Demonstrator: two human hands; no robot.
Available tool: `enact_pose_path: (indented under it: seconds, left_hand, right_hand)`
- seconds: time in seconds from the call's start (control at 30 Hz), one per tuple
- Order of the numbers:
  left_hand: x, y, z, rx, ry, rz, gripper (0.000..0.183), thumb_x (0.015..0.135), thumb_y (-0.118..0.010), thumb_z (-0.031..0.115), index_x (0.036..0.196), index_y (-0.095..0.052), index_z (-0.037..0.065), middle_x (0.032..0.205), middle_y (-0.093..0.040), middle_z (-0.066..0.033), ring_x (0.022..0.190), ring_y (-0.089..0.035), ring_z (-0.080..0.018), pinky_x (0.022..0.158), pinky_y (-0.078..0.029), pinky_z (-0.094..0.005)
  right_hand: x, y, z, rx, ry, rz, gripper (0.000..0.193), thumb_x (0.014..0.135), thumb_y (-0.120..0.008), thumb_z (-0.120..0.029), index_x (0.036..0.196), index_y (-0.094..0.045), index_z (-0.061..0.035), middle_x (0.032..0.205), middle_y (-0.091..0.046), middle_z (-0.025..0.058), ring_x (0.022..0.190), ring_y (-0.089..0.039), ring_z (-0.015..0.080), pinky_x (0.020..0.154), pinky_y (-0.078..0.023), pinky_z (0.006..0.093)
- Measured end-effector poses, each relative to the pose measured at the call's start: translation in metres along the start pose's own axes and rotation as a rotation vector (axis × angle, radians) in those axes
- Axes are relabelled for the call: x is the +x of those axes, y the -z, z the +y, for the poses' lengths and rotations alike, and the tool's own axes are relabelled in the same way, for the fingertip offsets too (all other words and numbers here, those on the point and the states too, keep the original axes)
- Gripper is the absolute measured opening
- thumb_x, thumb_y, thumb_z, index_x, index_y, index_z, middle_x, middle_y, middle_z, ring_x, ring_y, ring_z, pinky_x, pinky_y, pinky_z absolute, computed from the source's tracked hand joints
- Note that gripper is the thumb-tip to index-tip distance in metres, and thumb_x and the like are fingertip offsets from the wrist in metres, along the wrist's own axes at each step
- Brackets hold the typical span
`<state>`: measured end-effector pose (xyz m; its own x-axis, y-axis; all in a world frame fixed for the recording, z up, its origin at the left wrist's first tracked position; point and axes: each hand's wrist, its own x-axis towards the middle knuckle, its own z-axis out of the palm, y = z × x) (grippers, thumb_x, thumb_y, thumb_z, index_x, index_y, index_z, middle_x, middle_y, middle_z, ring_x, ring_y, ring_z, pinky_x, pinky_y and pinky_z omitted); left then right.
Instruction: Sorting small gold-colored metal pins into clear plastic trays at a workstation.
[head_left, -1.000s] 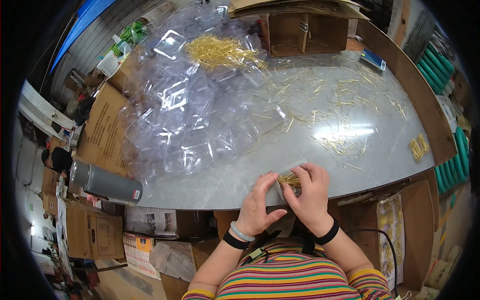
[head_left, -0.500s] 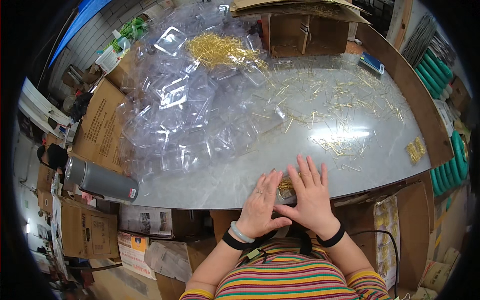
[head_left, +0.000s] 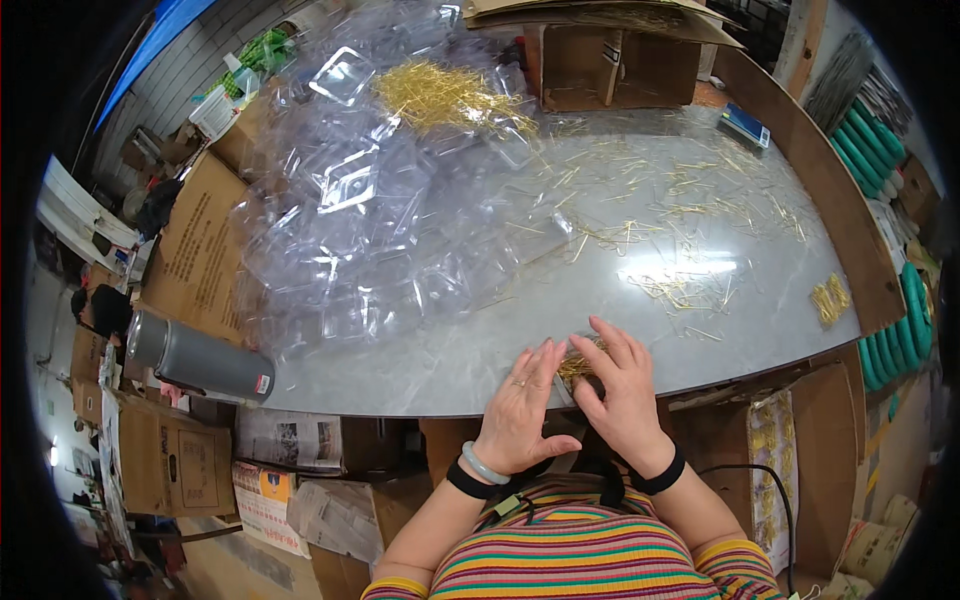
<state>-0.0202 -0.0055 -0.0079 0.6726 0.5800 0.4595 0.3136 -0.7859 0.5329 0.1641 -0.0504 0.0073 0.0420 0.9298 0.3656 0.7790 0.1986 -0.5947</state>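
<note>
At the table's near edge, a small clear plastic box (head_left: 563,392) holds a bundle of gold wire pins (head_left: 574,368) and sits between my hands. My left hand (head_left: 518,408) lies along its left side, fingers stretched out and thumb apart. My right hand (head_left: 622,392) is bent round the box's right side, index finger over the far part and thumb at the near part. The hands partly hide the box. Loose gold pins (head_left: 680,290) lie scattered beyond my right hand.
Clear plastic boxes (head_left: 350,240) are heaped at the left, with a pile of gold pins (head_left: 440,95) on top. A grey bottle (head_left: 205,358) lies at the left edge. At the right edge is a filled pack of pins (head_left: 830,300); cardboard (head_left: 820,170) borders the table.
My right hand's fingers have gone from spread and straight to curled round the box. The left hand has hardly moved. My view has shifted very slightly.
</note>
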Motion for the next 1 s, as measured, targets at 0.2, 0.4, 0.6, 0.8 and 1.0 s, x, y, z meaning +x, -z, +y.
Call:
enact_pose_path:
  seconds: [0.2, 0.4, 0.6, 0.8, 1.0]
  left_hand:
    - [-0.003, 0.004, -0.001, -0.063, 0.027, 0.014, 0.111, 0.087, -0.052, 0.075, 0.154, -0.02, -0.007, 0.152, -0.04, -0.0262, 0.14, -0.04, -0.044, 0.119, -0.028, -0.0526]
    - [-0.004, 0.005, -0.001, -0.259, 0.093, 0.045, 0.109, 0.088, -0.052, 0.074, 0.155, -0.019, -0.006, 0.154, -0.037, -0.0267, 0.142, -0.037, -0.0444, 0.119, -0.028, -0.0518]
    - [-0.004, 0.009, 0.0, -0.257, 0.148, 0.098, 0.096, 0.094, -0.054, 0.063, 0.153, -0.025, -0.007, 0.157, -0.031, -0.0273, 0.145, -0.032, -0.0459, 0.118, -0.029, -0.0495]
    - [-0.004, 0.001, 0.0, 0.01, 0.056, 0.048, 0.078, 0.093, -0.064, 0.049, 0.142, -0.045, -0.009, 0.153, -0.039, -0.0261, 0.142, -0.035, -0.0457, 0.117, -0.03, -0.0517]
    - [0.003, 0.002, 0.009, 0.231, 0.002, -0.002, 0.077, 0.089, -0.069, 0.048, 0.138, -0.05, -0.008, 0.149, -0.045, -0.021, 0.14, -0.038, -0.0443, 0.116, -0.03, -0.0553]
  right_hand:
    - [-0.004, 0.013, -0.012, -0.163, 0.09, 0.031, 0.054, 0.08, -0.07, -0.022, 0.132, -0.061, -0.009, 0.148, -0.046, 0.0188, 0.133, -0.039, 0.045, 0.11, -0.033, 0.0569]
    - [-0.007, 0.0, -0.008, -0.165, 0.15, 0.002, 0.063, 0.075, -0.078, -0.029, 0.132, -0.061, -0.0097, 0.144, -0.049, 0.0167, 0.129, -0.043, 0.0416, 0.108, -0.036, 0.0522]
    - [0.0, 0.0, -0.009, -0.234, 0.105, 0.116, 0.06, 0.077, -0.077, -0.026, 0.132, -0.061, -0.0098, 0.142, -0.05, 0.0147, 0.124, -0.047, 0.0396, 0.106, -0.039, 0.0492]
    - [-0.004, -0.003, -0.008, -0.27, 0.065, 0.037, 0.067, 0.08, -0.075, -0.025, 0.139, -0.053, -0.0043, 0.15, -0.043, 0.0198, 0.138, -0.037, 0.0428, 0.115, -0.027, 0.0562]
    - [-0.004, 0.004, -0.003, -0.109, 0.043, -0.068, 0.082, 0.077, -0.075, -0.022, 0.148, -0.04, -0.0001, 0.157, -0.032, 0.0237, 0.147, -0.027, 0.0438, 0.119, -0.019, 0.0594]
